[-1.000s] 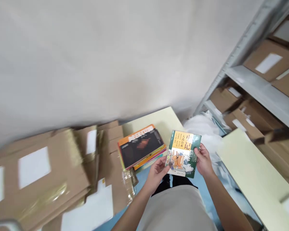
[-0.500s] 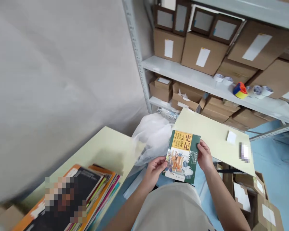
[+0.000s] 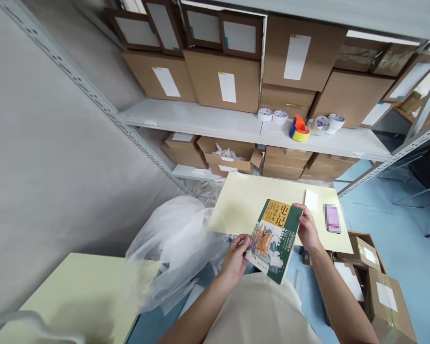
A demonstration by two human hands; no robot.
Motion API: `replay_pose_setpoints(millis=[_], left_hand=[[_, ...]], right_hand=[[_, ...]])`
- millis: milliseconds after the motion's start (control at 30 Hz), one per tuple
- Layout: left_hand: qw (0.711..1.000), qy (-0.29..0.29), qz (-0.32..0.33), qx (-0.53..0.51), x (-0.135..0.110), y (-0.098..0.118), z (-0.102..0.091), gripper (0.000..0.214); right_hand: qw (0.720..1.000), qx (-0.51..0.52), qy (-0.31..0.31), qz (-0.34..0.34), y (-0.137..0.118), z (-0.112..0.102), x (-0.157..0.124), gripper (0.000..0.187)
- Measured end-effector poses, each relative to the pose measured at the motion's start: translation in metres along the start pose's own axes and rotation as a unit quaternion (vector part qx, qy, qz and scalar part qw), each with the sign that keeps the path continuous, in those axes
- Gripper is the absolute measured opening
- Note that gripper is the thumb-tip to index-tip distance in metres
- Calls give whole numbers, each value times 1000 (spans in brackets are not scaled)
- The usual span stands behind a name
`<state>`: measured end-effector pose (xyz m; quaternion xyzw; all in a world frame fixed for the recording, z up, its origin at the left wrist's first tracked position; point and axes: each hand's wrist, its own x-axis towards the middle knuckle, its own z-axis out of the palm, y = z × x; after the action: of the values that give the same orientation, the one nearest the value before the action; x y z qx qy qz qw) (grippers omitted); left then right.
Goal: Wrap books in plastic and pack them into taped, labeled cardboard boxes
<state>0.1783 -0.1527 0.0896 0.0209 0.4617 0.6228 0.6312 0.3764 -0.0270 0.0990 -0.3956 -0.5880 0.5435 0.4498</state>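
I hold a thin green book [image 3: 275,239] with a yellow title panel and a drawn figure on its cover, front side up, in both hands. My left hand [image 3: 235,258] grips its lower left edge with fingers curled. My right hand [image 3: 307,228] pinches its upper right corner. The book hangs over the near edge of a pale yellow table [image 3: 247,205] in front of me.
A white label [image 3: 311,199] and a small purple thing [image 3: 332,218] lie on that table. Behind it a grey shelf rack [image 3: 215,122] holds brown cartons, tape rolls [image 3: 272,114] and a coloured tape dispenser [image 3: 298,129]. Crumpled clear plastic [image 3: 172,243] lies left. Open cartons [image 3: 376,282] stand at right.
My view has swung right, from the book stack and flat cartons to the shelf rack. The book stays in both hands, now over the table by the rack.
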Motion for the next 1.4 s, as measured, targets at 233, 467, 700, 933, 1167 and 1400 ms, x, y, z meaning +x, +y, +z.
replay_pose_setpoints(millis=[233, 467, 700, 933, 1167, 1400], left_hand=[[996, -38, -75, 33, 31, -1, 20, 35], [977, -78, -133, 150, 61, 6, 37, 33], [972, -180, -36, 145, 87, 59, 34, 68], [946, -117, 99, 285, 104, 59, 16, 40], [979, -135, 3, 155, 116, 62, 27, 54], [951, -177, -13, 253, 121, 63, 31, 54]], right_hand=[[998, 6, 44, -43, 14, -23, 27, 42], [999, 10, -6, -35, 12, -13, 60, 48], [996, -85, 22, 24, -7, 12, 96, 37], [971, -225, 79, -26, -16, 19, 111, 30], [987, -42, 78, 134, -5, 0, 112, 55], [990, 5, 99, 101, -4, -2, 130, 48]])
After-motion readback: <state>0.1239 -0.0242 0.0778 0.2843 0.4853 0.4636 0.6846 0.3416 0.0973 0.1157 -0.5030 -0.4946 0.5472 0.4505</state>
